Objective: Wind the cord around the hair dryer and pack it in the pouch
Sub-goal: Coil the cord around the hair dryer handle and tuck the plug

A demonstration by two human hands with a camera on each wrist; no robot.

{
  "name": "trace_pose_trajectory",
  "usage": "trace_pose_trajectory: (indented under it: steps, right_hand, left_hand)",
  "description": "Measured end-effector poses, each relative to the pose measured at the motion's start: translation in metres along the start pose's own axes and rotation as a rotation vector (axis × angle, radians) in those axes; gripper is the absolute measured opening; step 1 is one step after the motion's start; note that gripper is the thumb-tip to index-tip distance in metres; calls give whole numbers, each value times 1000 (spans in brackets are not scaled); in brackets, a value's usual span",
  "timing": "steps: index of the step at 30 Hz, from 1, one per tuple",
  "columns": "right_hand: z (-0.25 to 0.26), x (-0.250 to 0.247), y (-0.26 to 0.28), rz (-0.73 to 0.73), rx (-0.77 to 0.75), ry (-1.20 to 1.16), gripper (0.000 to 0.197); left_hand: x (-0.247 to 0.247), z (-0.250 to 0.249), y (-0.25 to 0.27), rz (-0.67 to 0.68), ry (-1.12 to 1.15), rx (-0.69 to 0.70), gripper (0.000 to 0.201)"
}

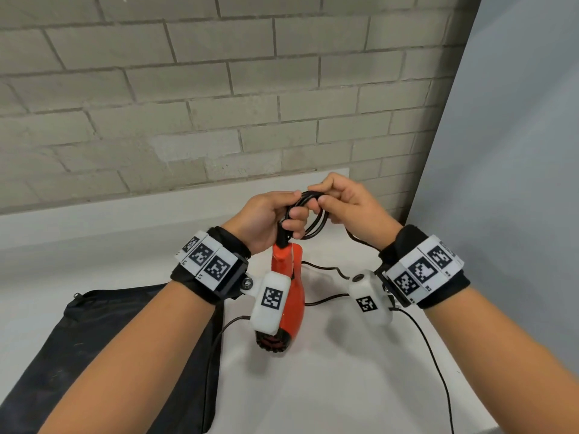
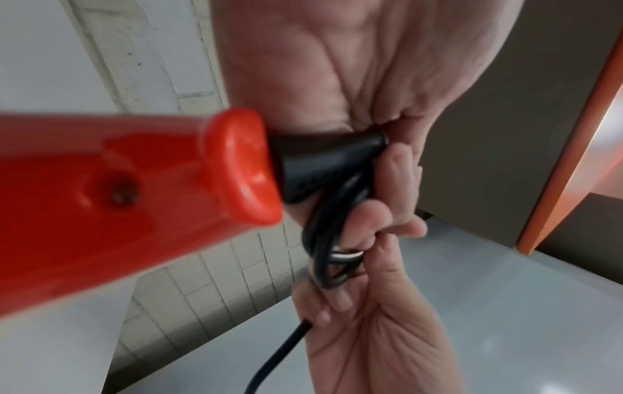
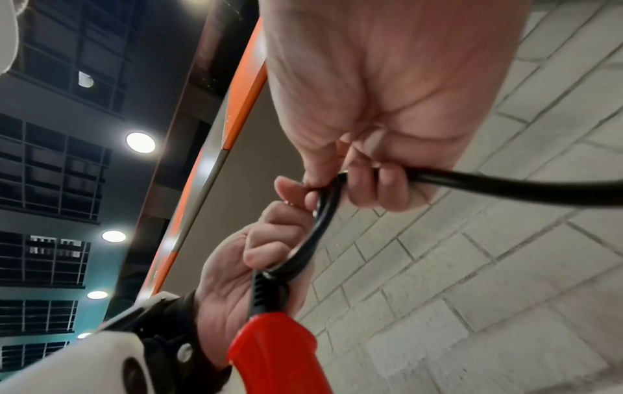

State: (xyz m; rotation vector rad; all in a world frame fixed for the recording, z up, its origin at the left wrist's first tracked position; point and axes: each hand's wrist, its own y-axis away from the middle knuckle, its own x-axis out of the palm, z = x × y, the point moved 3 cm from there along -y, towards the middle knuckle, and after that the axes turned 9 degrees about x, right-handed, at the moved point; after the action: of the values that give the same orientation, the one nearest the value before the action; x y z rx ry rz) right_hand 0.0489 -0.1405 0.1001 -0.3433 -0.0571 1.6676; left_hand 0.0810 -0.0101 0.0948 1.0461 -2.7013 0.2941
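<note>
My left hand [image 1: 266, 219] grips the cord [image 1: 308, 214] loops just above the red hair dryer [image 1: 289, 296], which hangs over the table [image 1: 344, 386]. My right hand [image 1: 351, 211] pinches the same loops. The black pouch [image 1: 109, 355] lies left of the dryer.

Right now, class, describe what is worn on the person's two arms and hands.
Both forearms are bare, without sleeves. Each wrist has a black fabric band carrying white blocks printed with black square markers, plus a rounded white camera housing bearing another marker. The left hand and right hand are ungloved.
</note>
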Motion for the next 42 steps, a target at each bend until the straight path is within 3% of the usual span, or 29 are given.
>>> trace_pose_trajectory:
  steps: [3, 6, 8, 11, 13, 16, 19, 23, 27, 30, 32, 34, 37, 39, 42]
  right_hand:
    - [-15, 0, 2, -86, 73, 10, 28]
    - [-32, 8, 8, -146, 165, 362, 25]
    - [-40, 24, 12, -47, 241, 689, 44]
    - [-43, 43, 21, 32, 304, 939, 66]
    - [-41, 50, 29, 65, 283, 1026, 60]
    - [-39, 56, 44, 93, 314, 976, 47]
    - [-32, 56, 53, 94, 243, 1122, 51]
    - [-16, 44, 52, 40, 0, 1350, 51]
    - [0, 30, 48, -97, -439, 1323, 30]
    - [19, 28, 40, -107, -587, 1287, 31]
    - [31, 25, 34, -141, -587, 1248, 28]
    - [37, 18, 25, -182, -563, 1211, 27]
    - [39, 4, 9, -179, -501, 1171, 21]
    - [34, -5, 2, -176, -478, 1128, 15]
    - [15, -17, -3, -207, -395, 952, 27]
  left_hand:
    - [-4, 0, -1, -44, 62, 8, 34]
    - [-8, 0, -2, -117, 166, 35, 35]
    - [-9, 1, -3, -146, 192, 78, 35]
    - [-11, 0, -4, -179, 236, 163, 37]
    - [-14, -2, -6, -216, 238, 212, 32]
    - [-16, -4, -6, -244, 185, 250, 28]
    - [-15, -1, -4, -246, 82, 281, 26]
    - [-10, 3, -4, -285, -201, 315, 30]
    - [-1, 5, -5, -254, -399, 311, 33]
    - [9, 4, -4, -181, -459, 264, 31]
    - [15, 0, -2, -179, -529, 250, 31]
    - [18, -2, 2, -171, -576, 212, 44]
    - [19, 1, 3, -23, -521, 145, 63]
    - [16, 4, 5, 28, -408, 86, 60]
    - [10, 5, 5, 6, -247, 28, 54]
